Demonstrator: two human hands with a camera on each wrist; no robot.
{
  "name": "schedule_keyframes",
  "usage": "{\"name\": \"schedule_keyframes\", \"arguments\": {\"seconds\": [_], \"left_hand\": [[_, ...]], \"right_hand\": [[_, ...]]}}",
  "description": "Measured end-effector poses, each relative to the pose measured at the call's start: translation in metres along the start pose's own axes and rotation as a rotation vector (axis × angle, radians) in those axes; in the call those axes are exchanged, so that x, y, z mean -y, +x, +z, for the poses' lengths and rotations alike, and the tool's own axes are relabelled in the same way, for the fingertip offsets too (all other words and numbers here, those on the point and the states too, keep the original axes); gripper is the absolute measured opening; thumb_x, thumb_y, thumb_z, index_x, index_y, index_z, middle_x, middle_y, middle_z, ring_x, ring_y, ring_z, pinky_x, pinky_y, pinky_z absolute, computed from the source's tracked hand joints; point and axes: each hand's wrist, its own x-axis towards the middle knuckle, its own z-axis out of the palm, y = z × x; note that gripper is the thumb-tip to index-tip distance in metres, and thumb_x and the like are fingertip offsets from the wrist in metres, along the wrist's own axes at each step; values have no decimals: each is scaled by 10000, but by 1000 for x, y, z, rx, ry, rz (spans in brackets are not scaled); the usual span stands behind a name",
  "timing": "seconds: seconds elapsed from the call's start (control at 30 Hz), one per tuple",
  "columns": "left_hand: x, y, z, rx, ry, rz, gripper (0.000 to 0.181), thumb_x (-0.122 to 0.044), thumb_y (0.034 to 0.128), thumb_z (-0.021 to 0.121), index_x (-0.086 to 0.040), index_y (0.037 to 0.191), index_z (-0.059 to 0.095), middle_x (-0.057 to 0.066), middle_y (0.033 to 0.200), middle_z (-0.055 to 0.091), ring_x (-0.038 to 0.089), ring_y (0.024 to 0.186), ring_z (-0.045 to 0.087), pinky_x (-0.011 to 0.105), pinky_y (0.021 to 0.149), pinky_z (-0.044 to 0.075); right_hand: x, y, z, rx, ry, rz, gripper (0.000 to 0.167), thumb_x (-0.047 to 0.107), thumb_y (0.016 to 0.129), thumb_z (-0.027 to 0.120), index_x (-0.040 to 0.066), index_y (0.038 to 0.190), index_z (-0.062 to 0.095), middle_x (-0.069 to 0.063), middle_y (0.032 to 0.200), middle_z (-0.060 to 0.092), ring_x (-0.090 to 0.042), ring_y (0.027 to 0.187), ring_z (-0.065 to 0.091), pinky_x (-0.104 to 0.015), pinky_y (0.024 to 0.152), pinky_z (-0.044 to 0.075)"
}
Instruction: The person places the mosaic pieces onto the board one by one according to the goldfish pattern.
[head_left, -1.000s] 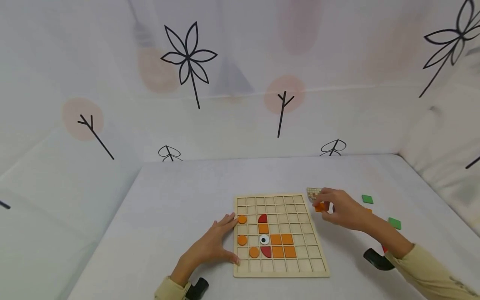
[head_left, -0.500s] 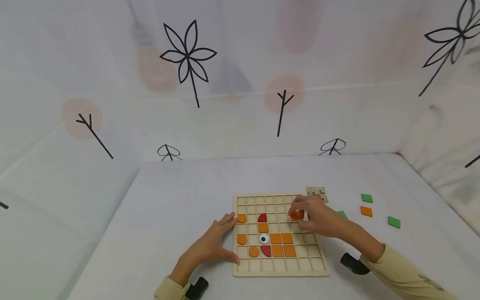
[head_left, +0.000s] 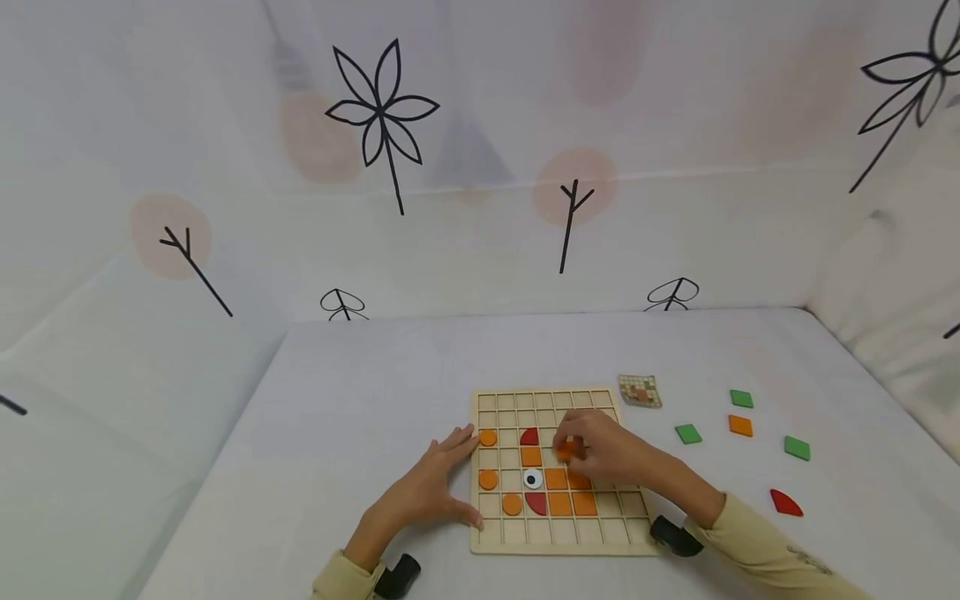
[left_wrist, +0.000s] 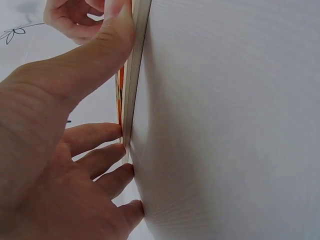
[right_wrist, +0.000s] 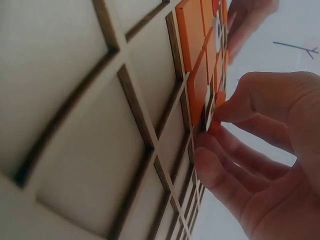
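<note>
A wooden grid board [head_left: 558,548] lies on the white table. My left hand [head_left: 427,485] rests along its left edge, fingers spread, with the thumb near the front corner. Over the middle of the board, my right hand [head_left: 609,450] pinches an orange tile [head_left: 566,451] between thumb and fingers. In the right wrist view this tile [right_wrist: 215,126] is just beyond the orange squares set in the grid, partly covered by the fingertips. The board also holds a white eye piece [head_left: 532,478], a red quarter-circle [head_left: 529,436], another red quarter-circle [head_left: 536,503] and several orange discs [head_left: 512,504].
A small pattern card [head_left: 640,391] lies behind the board's right corner. To the right are several green tiles, one of them a near green square [head_left: 797,447], an orange square [head_left: 740,426] and a red quarter-circle [head_left: 786,502]. A patterned cloth wall [head_left: 465,250] stands behind the table.
My right hand has carried the orange tile left from beside the card to over the middle of the board, uncovering the card and loose tiles. The left hand stays at the board's edge.
</note>
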Motion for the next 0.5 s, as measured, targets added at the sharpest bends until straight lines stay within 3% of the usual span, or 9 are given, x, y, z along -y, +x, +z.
{"name": "schedule_keyframes", "arguments": {"seconds": [0.5], "left_hand": [[-2,0,-1,2,9,-1,1089,-440,568,866,-84,1462,359,55,1549,242,239,1428,172,492,1150,126]], "right_hand": [[11,6,9,15,11,-29,169,-8,769,668,111,875,726,61,858,580,-78,722,479,-194,608,474]]}}
